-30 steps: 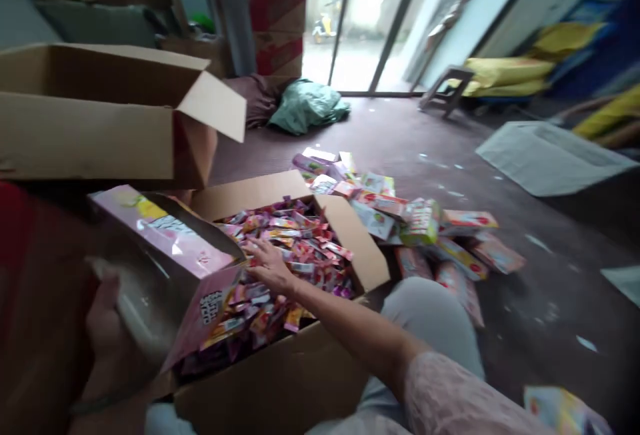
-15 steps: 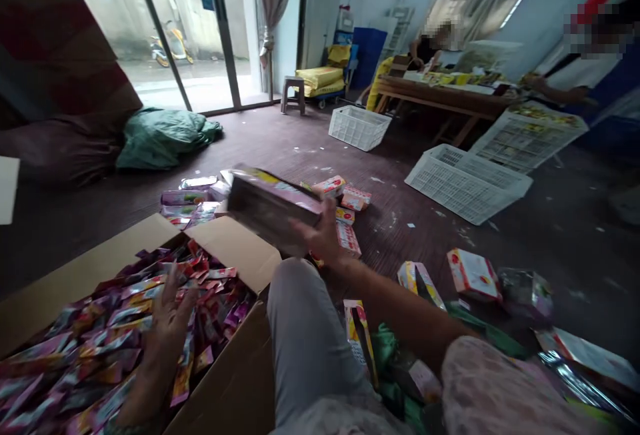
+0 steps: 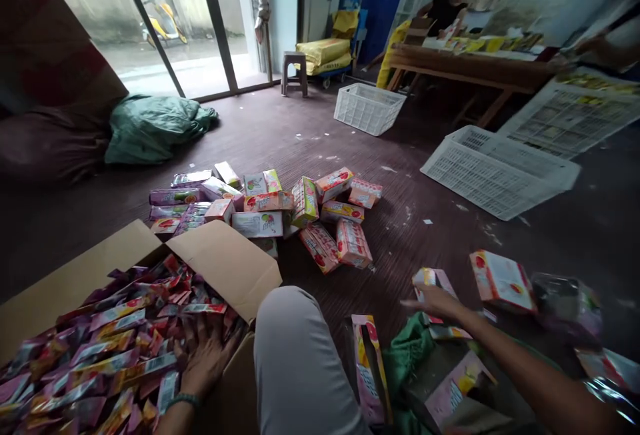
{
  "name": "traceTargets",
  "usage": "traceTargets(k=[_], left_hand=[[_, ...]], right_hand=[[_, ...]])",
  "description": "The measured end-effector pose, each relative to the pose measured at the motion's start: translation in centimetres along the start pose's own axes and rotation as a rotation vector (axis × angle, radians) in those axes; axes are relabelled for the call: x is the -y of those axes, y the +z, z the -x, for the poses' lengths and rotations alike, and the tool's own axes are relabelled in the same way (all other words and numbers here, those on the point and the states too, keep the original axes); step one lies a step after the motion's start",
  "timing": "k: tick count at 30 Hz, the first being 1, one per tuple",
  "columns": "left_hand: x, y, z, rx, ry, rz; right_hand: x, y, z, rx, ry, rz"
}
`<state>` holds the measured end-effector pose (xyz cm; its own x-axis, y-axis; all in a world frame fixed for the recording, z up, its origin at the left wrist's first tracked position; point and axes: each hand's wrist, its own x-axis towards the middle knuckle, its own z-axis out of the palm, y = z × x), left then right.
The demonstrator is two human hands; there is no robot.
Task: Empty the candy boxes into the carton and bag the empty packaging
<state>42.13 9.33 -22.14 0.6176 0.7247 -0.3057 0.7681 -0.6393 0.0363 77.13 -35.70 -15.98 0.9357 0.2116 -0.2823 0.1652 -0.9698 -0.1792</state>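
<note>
My left hand (image 3: 205,358), a band at its wrist, lies with spread fingers on a heap of small purple, orange and red sachets (image 3: 107,348). The sachets fill an open cardboard carton (image 3: 230,265) beside my knee. Over on the right, my right hand (image 3: 437,303) reaches out with fingers stretched and nothing visible held in them. Just beyond and partly behind it is a fruit-printed box (image 3: 444,279). Below lie an opened pink and yellow box (image 3: 460,388), a narrow cut-open box (image 3: 370,368) and green sacking (image 3: 411,341).
Several fruit-printed boxes (image 3: 320,245) lie piled on the floor past the carton. White plastic crates (image 3: 500,171) stand at the right. A green sack (image 3: 155,128) rests at the left. Behind are a stool (image 3: 294,73) and a wooden table (image 3: 450,65) with a seated person.
My right hand has let go of the opened box it held above my knee and swung to the right. My left hand has lowered onto the sachets. The view has shifted slightly.
</note>
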Motion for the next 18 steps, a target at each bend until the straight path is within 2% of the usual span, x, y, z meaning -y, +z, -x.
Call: traceTargets(k=[1,2,4,6,8,9,11,13,15,18], left_hand=[[0.0,0.2,-0.2,0.035,-0.002,-0.023],[0.0,0.2,-0.3,0.055,-0.005,-0.052],[-0.1,0.3,-0.5,0.06,-0.013,-0.13],[-0.3,0.4,-0.6,0.068,-0.023,-0.208],[-0.5,0.4,-0.6,0.098,-0.034,-0.248],[-0.5,0.5,-0.7,0.124,-0.038,-0.251],[-0.7,0.5,-0.8,0.171,-0.038,-0.239],[-0.7,0.6,-0.9,0.188,-0.044,-0.237],[-0.8,0.8,-1.0,0.173,-0.046,-0.253],[-0.9,0.9,-1.0,0.143,-0.046,-0.269]], right_hand=[[3.4,0.7,-2.1,0.091,-0.057,-0.085],[7.2,1.2,-4.4,0.123,-0.088,-0.155],[15.4,2.2,-9.3,0.031,-0.046,-0.31],[23.0,3.3,-14.1,-0.008,-0.024,-0.379],[28.9,4.8,-17.9,-0.003,0.012,-0.431],[31.1,5.7,-19.5,0.009,0.032,-0.457],[34.0,7.4,-21.6,0.039,0.071,-0.513],[34.9,8.9,-22.5,0.053,0.108,-0.575],[34.3,9.8,-22.4,0.058,0.142,-0.646],[31.6,10.1,-20.4,0.088,0.175,-0.785]])
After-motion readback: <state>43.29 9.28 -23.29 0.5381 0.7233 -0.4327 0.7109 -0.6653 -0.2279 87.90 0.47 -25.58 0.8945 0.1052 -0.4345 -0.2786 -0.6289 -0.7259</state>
